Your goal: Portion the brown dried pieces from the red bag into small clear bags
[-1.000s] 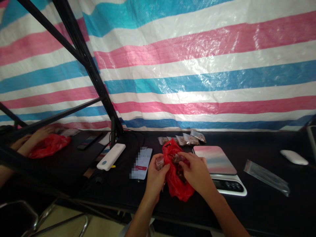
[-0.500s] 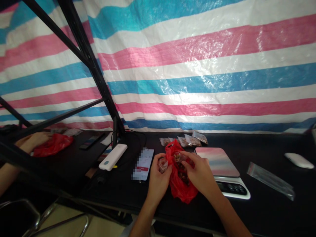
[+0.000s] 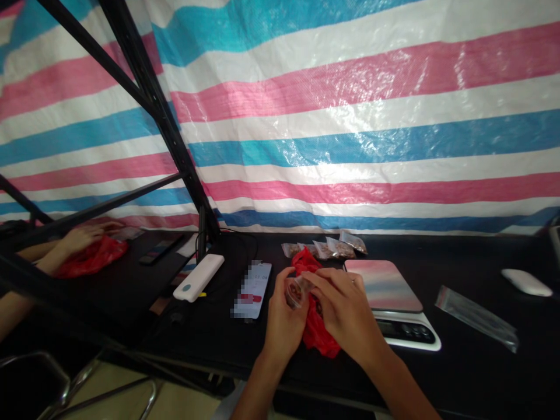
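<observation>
My left hand (image 3: 283, 324) is closed around a small clear plastic bag (image 3: 296, 293), its mouth held up and small brown pieces showing inside. At that mouth, my right hand (image 3: 350, 309) pinches a small clear scoop (image 3: 308, 281), tilted toward the bag and partly covered by my fingers. Beneath both hands lies an open red plastic bag (image 3: 322, 341), with dark brown pieces just visible between them. Several filled clear packets (image 3: 340, 248) rest in a row behind it. A white kitchen scale (image 3: 385, 286) stands right beside my right hand.
Left of my hands lie a phone (image 3: 254, 291) and a white power bank (image 3: 199, 278). A stack of flat clear bags (image 3: 476, 318) and a white mouse (image 3: 526, 282) are to the right. Beyond the black frame (image 3: 168, 128), another person's hand (image 3: 83, 239) is over a red bag.
The scoop has moved left from over the red bag to the mouth of the small bag and tipped. Brown pieces now show in the small bag.
</observation>
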